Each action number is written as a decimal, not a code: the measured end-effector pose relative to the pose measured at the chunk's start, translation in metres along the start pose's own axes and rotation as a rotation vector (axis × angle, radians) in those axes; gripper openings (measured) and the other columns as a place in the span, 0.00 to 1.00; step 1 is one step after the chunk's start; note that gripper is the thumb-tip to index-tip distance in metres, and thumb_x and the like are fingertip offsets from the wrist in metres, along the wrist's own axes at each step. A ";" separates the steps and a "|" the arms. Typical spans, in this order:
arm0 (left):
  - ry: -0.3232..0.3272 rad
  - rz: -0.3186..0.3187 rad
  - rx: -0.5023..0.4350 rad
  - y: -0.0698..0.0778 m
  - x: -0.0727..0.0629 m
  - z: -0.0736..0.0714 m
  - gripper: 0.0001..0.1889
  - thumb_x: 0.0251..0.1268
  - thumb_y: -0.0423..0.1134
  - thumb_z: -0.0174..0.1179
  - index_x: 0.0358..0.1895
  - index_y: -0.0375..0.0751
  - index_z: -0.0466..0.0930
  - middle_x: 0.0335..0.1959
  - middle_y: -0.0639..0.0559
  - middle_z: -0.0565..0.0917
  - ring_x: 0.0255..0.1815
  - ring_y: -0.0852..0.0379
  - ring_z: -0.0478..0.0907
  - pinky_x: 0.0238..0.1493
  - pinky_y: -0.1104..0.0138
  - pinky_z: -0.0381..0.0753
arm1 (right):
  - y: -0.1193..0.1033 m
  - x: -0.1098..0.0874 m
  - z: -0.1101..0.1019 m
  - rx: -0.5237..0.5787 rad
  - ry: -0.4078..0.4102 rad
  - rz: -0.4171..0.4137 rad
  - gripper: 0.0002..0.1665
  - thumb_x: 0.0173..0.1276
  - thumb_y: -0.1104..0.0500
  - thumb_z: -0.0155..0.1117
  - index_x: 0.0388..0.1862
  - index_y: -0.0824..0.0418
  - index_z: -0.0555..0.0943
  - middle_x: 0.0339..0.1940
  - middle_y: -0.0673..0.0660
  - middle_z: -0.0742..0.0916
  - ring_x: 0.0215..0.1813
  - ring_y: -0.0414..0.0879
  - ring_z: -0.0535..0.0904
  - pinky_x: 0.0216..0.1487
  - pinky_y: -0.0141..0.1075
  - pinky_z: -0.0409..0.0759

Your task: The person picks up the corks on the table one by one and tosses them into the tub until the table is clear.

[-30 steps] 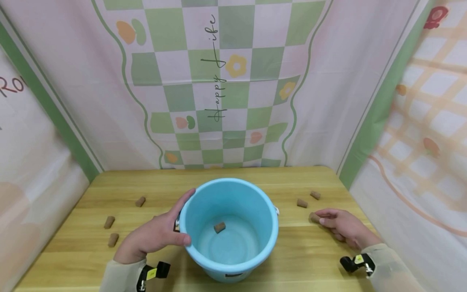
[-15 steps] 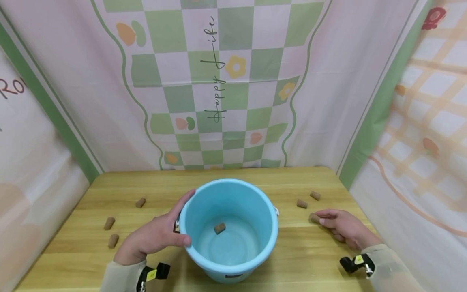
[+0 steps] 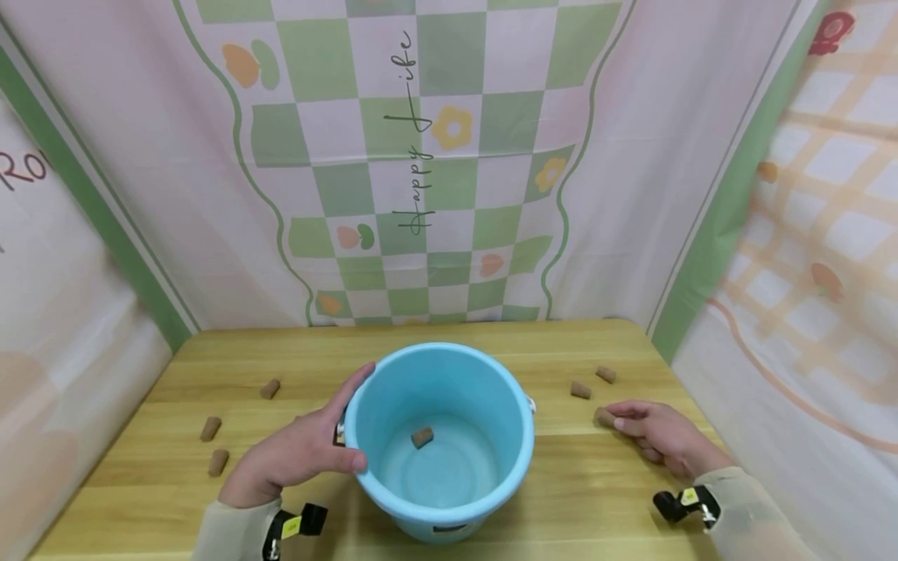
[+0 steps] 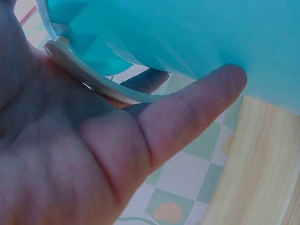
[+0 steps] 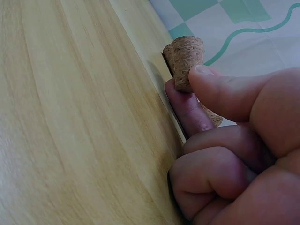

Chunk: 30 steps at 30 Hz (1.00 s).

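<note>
A light blue bucket point(image 3: 438, 510) stands upright on the table, with one cork point(image 3: 422, 438) lying on its bottom. My left hand point(image 3: 298, 448) holds the bucket's left side, thumb at the near rim and fingers spread along the outside. In the left wrist view, the pale handle point(image 4: 89, 77) crosses the palm and a finger point(image 4: 201, 103) touches the blue wall. On the right, my right hand point(image 3: 662, 436) pinches a tapered cork point(image 5: 189, 58) between thumb and forefinger, low at the tabletop. Its other fingers are curled under.
Two loose corks, a nearer cork point(image 3: 580, 389) and a farther cork point(image 3: 606, 375), lie just beyond my right hand. Left of the bucket are three more, including a cork point(image 3: 270, 389) farthest back. Patterned cloth point(image 3: 456, 195) hangs behind the wooden table point(image 3: 491, 331) and along both sides.
</note>
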<state>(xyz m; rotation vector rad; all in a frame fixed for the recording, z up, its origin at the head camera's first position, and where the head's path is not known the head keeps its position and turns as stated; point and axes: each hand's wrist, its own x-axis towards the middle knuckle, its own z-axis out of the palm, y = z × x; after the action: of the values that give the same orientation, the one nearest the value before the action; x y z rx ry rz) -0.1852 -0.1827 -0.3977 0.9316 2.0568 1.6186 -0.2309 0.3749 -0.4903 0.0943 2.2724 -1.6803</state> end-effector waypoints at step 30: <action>0.003 -0.013 0.012 0.000 0.000 0.001 0.57 0.61 0.48 0.72 0.81 0.61 0.33 0.72 0.34 0.61 0.64 0.35 0.67 0.58 0.49 0.71 | 0.000 -0.001 0.001 0.003 0.003 -0.002 0.27 0.71 0.60 0.65 0.65 0.70 0.74 0.38 0.59 0.86 0.16 0.35 0.62 0.16 0.29 0.65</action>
<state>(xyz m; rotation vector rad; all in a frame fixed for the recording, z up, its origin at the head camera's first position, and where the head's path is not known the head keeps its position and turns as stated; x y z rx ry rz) -0.1846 -0.1826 -0.3983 0.9181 2.0727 1.6038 -0.2296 0.3742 -0.4904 0.0948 2.2731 -1.6858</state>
